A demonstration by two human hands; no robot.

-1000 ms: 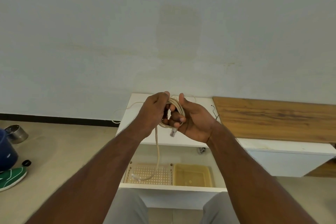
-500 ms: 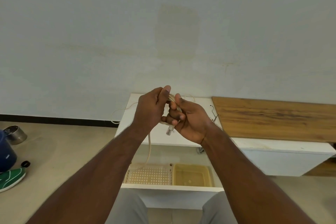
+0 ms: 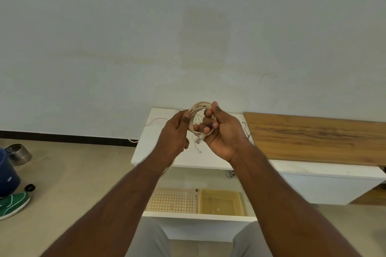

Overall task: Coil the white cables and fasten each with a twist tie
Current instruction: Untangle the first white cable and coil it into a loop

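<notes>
A cream-white cable [image 3: 198, 108] is wound into a small coil held up above the white table [image 3: 188, 158]. My right hand [image 3: 221, 131] grips the coil's right side, fingers curled through the loops, and a clear plug [image 3: 198, 140] hangs below them. My left hand [image 3: 174, 133] pinches the coil's left side with thumb and fingers. A loose tail of the cable drops behind my left wrist. Another thin white cable [image 3: 144, 127] trails off the table's left edge. Thin dark twist ties [image 3: 246, 129] lie at the table's right edge.
A wooden board [image 3: 313, 137] lies on a white bench to the right. Under the table sit a perforated tray [image 3: 173, 200] and a yellow tub [image 3: 221, 202]. On the floor at left are a steel bowl [image 3: 17, 153], a blue container [image 3: 7, 175] and a green shoe [image 3: 12, 206].
The hanging tail has been drawn up and is much shorter. The hands moved slightly apart, so the coil's loops show wider between them.
</notes>
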